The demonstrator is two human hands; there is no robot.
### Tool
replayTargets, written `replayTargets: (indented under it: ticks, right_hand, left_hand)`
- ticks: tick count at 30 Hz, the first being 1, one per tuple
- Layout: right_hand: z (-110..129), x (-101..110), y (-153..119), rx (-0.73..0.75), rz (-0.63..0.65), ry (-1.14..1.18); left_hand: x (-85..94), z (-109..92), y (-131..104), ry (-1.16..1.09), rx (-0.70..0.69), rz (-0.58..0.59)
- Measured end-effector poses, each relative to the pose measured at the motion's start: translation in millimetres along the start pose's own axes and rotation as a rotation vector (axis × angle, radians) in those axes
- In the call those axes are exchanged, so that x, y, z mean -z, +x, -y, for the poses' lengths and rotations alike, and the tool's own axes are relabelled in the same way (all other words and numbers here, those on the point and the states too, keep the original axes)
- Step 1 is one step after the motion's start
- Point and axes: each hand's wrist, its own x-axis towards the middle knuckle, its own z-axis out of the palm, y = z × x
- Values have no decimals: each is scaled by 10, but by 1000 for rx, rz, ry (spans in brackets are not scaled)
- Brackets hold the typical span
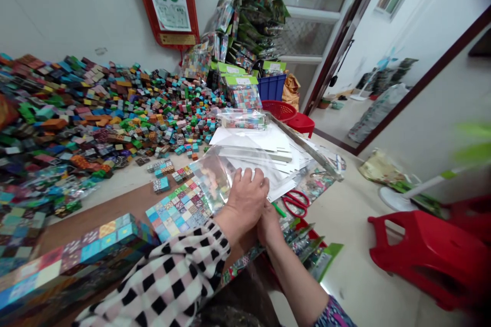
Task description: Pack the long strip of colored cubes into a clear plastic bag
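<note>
Sleeve (172, 276): black, white and pink check. Scissors (295, 203) right of sleeve: red handles. Stool (425, 255) beyond scissors: red

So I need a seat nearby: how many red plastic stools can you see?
2: one red stool on the floor at right, one smaller red stool near the doorway beside the red basket. Others may be hidden.

I see glossy clear plastic bags (230, 166) under my hands, matt white paper sheets (264, 140) beside them, and shiny red plastic stools (425, 255) on the smooth floor (356, 245).
</note>
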Motion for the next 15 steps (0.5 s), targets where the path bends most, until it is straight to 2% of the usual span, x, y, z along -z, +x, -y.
replayTargets:
  ticks: [6,15]
  right_hand:
    - [28,20,25,-43,-63,41]
    - [34,-1,8,4,-34,51]
  left_hand:
    - [-25,45,-27,-47,13,52]
    - [-202,95,-359,-144,112,102]
